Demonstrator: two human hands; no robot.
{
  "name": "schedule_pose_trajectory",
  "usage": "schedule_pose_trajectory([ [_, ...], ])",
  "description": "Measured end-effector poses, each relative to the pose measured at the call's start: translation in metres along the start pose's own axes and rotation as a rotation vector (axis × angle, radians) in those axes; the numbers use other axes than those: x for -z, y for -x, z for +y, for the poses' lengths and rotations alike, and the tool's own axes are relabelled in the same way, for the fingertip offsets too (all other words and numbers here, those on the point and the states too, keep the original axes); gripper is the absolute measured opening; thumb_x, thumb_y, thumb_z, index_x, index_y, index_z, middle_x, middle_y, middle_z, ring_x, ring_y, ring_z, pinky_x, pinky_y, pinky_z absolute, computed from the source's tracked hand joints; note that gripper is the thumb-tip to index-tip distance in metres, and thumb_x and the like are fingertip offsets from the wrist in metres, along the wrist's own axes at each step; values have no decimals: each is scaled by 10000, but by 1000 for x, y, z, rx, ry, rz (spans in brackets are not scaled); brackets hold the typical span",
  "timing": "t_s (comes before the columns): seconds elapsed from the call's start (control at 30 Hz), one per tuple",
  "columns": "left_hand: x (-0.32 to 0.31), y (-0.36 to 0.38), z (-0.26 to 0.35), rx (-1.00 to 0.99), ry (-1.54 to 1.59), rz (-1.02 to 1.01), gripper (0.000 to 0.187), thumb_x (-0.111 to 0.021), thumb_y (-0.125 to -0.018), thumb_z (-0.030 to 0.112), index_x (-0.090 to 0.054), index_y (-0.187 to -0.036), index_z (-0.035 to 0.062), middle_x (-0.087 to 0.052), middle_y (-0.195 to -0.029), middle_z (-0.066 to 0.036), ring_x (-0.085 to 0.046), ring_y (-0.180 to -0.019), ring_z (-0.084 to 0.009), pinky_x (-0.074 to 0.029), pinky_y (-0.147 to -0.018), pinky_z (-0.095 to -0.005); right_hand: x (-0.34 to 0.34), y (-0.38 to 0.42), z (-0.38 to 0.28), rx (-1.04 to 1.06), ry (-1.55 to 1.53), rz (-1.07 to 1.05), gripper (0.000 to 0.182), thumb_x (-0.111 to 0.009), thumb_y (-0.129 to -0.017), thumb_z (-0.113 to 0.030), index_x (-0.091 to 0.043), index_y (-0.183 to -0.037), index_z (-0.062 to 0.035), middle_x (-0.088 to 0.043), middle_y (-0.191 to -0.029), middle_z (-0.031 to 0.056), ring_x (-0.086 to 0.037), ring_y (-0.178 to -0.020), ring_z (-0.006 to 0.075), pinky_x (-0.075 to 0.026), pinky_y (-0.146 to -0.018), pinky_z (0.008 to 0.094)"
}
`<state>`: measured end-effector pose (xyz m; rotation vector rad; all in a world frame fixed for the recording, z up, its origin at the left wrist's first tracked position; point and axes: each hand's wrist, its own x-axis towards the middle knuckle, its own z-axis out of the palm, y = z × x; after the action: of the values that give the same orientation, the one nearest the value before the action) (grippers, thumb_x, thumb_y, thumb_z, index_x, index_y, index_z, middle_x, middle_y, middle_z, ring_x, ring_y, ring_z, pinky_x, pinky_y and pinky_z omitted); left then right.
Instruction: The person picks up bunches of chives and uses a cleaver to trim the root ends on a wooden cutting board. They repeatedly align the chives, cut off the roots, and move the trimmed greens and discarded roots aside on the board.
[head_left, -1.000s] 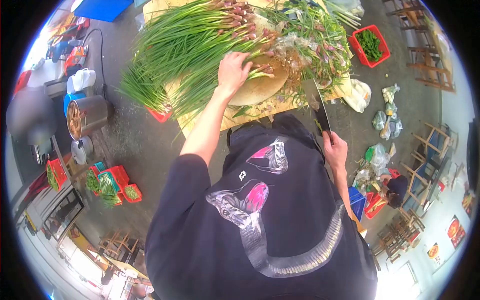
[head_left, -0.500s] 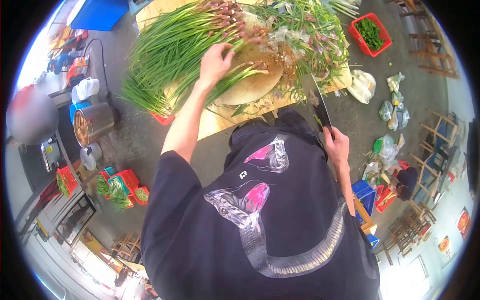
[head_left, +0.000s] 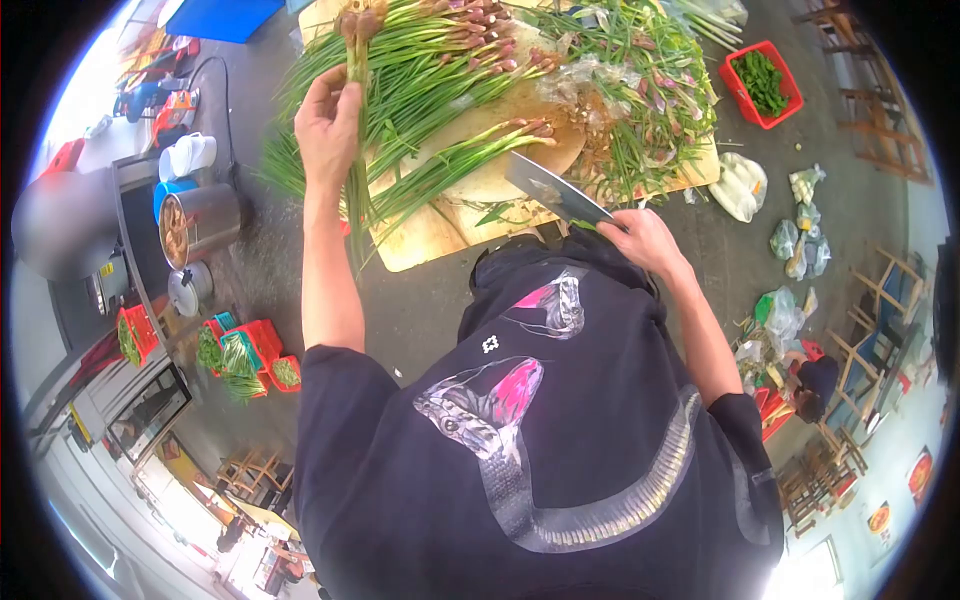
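Observation:
My left hand (head_left: 328, 125) is closed around a bunch of spring onions (head_left: 358, 65), raised at the left side of the table, with the reddish root ends up and green leaves hanging down. In my right hand (head_left: 645, 240) is a wide-bladed kitchen knife (head_left: 553, 190), its blade pointing up and left over the near edge of the round chopping board (head_left: 520, 103). A few spring onions (head_left: 465, 160) lie on that board. Behind them spreads a large pile of spring onions (head_left: 420, 75), roots toward the right.
Leafy trimmings (head_left: 640, 85) heap on the right of the wooden tabletop (head_left: 425, 245). On the floor stand a red basket of greens (head_left: 762, 85), a white bag (head_left: 740, 188), a metal pot (head_left: 200, 228) and red crates (head_left: 262, 342). Another person (head_left: 815, 385) is low at the right.
My left hand has moved left and up from the board and now holds a bunch of spring onions. The knife has swung left, from beside the table's right edge to the board's near edge.

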<state>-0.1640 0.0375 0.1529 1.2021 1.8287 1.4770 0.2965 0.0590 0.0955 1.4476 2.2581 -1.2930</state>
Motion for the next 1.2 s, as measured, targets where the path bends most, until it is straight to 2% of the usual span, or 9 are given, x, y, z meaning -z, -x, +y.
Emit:
schedule_pose_trajectory([
  [0.07,12,13,13,91,6,-35,291,-702,-1060,219,-718,-1271,18,-756,-1000,-31,-676,-855,-98,-554,-755,-283,-9,-23,0,-42,-97,-25,369,-702,-973,-363,-785,-965,-4,-668,-723,237,-689,-711,409,-526,-705,494],
  [0.17,8,47,21,556,-30,-127,316,-727,-1040,256,-722,-1250,20,-759,-999,-34,-675,-850,-104,-547,-758,-281,-25,-61,-3,-38,-189,0,393,-687,-971,-388,-804,-1029,-17,-702,-744,217,-713,-725,378,-549,-742,473],
  [0.23,-12,75,13,626,35,-196,338,-754,-1017,277,-719,-1234,20,-762,-1011,-34,-676,-855,-109,-543,-766,-274,-31,-73,-14,-29,-225,32,408,-680,-973,-399,-810,-1061,-22,-717,-760,211,-724,-741,368,-559,-765,467],
  [0.33,-41,109,-48,433,52,-210,345,-764,-1011,236,-702,-1264,9,-768,-1038,-49,-678,-873,-105,-551,-792,-281,-32,-80,-27,-25,-286,41,423,-661,-985,-409,-811,-1083,-26,-731,-793,228,-742,-779,384,-564,-786,476],
  [0.47,-60,130,-66,554,65,-212,323,-749,-1024,222,-705,-1268,16,-783,-1079,-55,-711,-955,-113,-563,-862,-283,-16,-49,-6,23,-123,91,387,-682,-990,-379,-795,-1013,-9,-718,-797,247,-734,-782,405,-551,-742,466],
  [0.57,-79,132,-56,479,-316,-278,330,-769,-984,240,-727,-1234,30,-794,-1086,-84,-736,-932,-151,-583,-826,-319,-9,-19,22,-65,-118,158,385,-694,-994,-368,-770,-944,6,-694,-735,220,-699,-703,384,-525,-690,462],
  [0.77,-125,111,-43,-65,-415,-273,231,-767,-918,178,-760,-1116,60,-752,-1061,-141,-754,-940,-315,-593,-820,-417,-10,17,57,-201,-323,279,433,-718,-1007,-355,-677,-829,38,-573,-615,142,-539,-549,201,-449,-586,399],
  [1.0,-149,115,-116,-319,-511,-386,209,-743,-901,106,-744,-1108,83,-758,-1123,-119,-705,-1066,-371,-564,-936,-482,-7,27,67,-158,-275,333,384,-732,-1007,-306,-685,-849,41,-537,-620,150,-444,-559,168,-421,-570,387],
  [1.2,-150,130,-107,-42,-487,-74,279,-805,-838,96,-749,-1111,102,-756,-1167,-98,-681,-1135,-359,-502,-1015,-484,-1,13,65,-91,-277,305,373,-728,-1009,-307,-695,-884,43,-534,-632,165,-445,-560,193,-424,-573,396],
])
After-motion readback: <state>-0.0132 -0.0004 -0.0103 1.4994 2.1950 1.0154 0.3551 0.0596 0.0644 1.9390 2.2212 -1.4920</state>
